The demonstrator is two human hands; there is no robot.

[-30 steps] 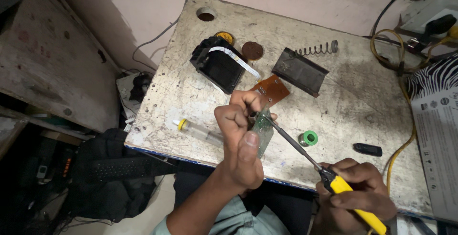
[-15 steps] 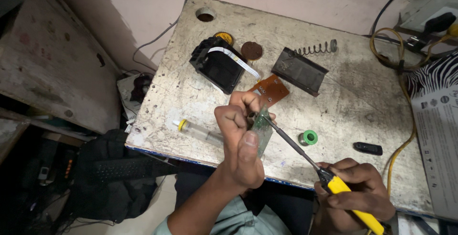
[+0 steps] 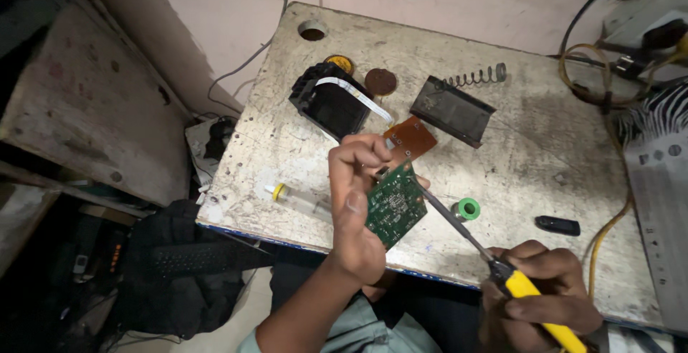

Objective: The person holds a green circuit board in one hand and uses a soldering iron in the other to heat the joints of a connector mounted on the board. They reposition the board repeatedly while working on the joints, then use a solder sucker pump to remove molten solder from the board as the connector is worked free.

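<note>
Left hand: the left hand [image 3: 356, 206] pinches a green circuit board [image 3: 396, 206] between thumb and curled fingers, held up above the table's near edge.
Change in the board: half a second ago it sat edge-on to the camera, a thin pale sliver; now its green face with the small parts is turned toward the viewer — the grip itself looks the same.
Right hand: the right hand [image 3: 542, 293] is wrapped closed around the yellow handle of a screwdriver [image 3: 479, 242], low past the near edge.
Tool tip: the dark shaft runs up and left to the board's right edge, as it did earlier; whether it touches cannot be told.
What the turn means: the work in hand looks like prying or probing at the board, and the tilt exposes the side being worked.
Near the hands: a green ring [image 3: 468, 209] just right of the board; a clear syringe with a yellow cap [image 3: 299, 199] by the near left corner.
Further back: a brown board [image 3: 410, 139], a black housing [image 3: 328, 102] with a white ribbon, a dark cover [image 3: 454, 110] and a spring [image 3: 479, 75] toward the far edge of the table [image 3: 545, 152].
</note>
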